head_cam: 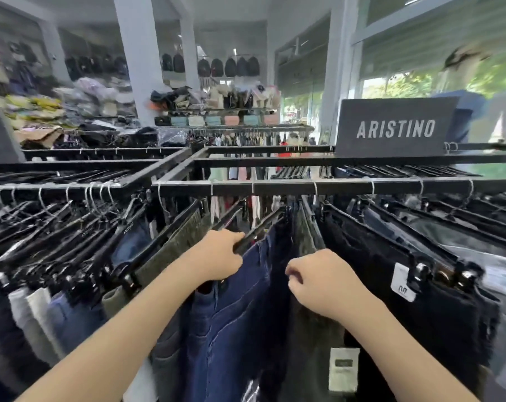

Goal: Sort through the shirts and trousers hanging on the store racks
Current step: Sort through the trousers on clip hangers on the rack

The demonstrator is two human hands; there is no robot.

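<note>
Several pairs of trousers hang on black clip hangers from a black rack rail. My left hand grips the black hanger of a pair of dark blue jeans at the middle. Just right of it, my right hand is curled with its fingers tucked in beside an olive-green pair; what it holds is hidden. Black trousers with a white tag hang further right. An olive pair hangs to the left.
A dark ARISTINO sign stands on the rack at the back right. More racks of trousers fill the left. Piles of folded clothes and hanging bags line the far wall. A person stands beyond the sign.
</note>
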